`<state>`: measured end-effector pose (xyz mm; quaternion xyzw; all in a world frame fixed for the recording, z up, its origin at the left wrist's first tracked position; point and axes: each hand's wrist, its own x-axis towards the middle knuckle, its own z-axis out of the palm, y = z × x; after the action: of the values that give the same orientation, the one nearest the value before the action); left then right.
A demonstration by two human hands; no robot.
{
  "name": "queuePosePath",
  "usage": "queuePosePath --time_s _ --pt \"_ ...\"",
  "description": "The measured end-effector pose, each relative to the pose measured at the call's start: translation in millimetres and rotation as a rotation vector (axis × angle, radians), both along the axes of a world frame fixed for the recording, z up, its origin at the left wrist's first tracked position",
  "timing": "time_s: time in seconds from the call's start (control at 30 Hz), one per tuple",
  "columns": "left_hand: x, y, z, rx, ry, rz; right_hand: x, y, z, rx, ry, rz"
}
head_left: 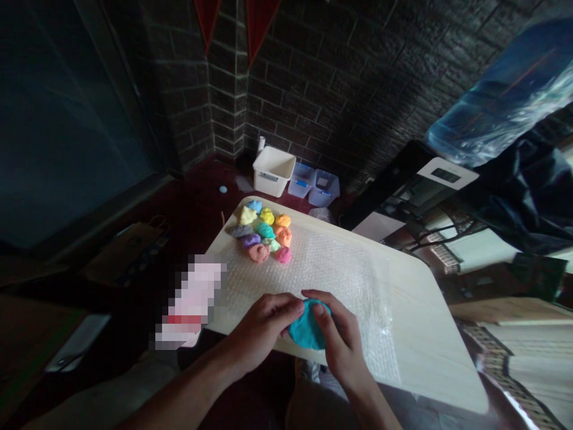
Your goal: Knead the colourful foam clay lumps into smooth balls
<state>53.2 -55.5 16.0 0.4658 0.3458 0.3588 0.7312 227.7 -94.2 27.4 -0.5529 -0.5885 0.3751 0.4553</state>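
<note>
Between my two hands is a flattened, roundish piece of turquoise modelling clay [308,328], held just above the table's near edge. My left hand [271,319] grips its left side, with the thumb on the upper rim. On the right side, my right hand [341,328] presses its thumb onto the clay's face, the fingers wrapped behind. Farther back on the table sits a cluster of several clay lumps, among them a pink lump [283,255], a salmon lump [258,253], a purple lump [251,240] and a teal lump [265,231].
Bubble wrap [340,269] covers much of the pale wooden table [430,334]. Behind it on the floor stand a white basket [274,173] and two clear plastic bins [324,190]. A water dispenser with a large blue bottle [501,95] is at the right. A blurred-out pinkish object [197,298] is by the left edge.
</note>
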Motion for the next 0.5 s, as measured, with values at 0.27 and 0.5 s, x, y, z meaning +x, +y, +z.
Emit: queuePosePath --time_s 0.27,0.5 --pt "3.1 2.3 -7.4 -0.078 -0.026 0.061 6.3 4.6 -1.9 -0.042 0.034 0.037" --pt "0.1 7.1 -11.6 0.078 0.011 0.080 2.7 7.6 -1.6 -0.107 0.110 0.041"
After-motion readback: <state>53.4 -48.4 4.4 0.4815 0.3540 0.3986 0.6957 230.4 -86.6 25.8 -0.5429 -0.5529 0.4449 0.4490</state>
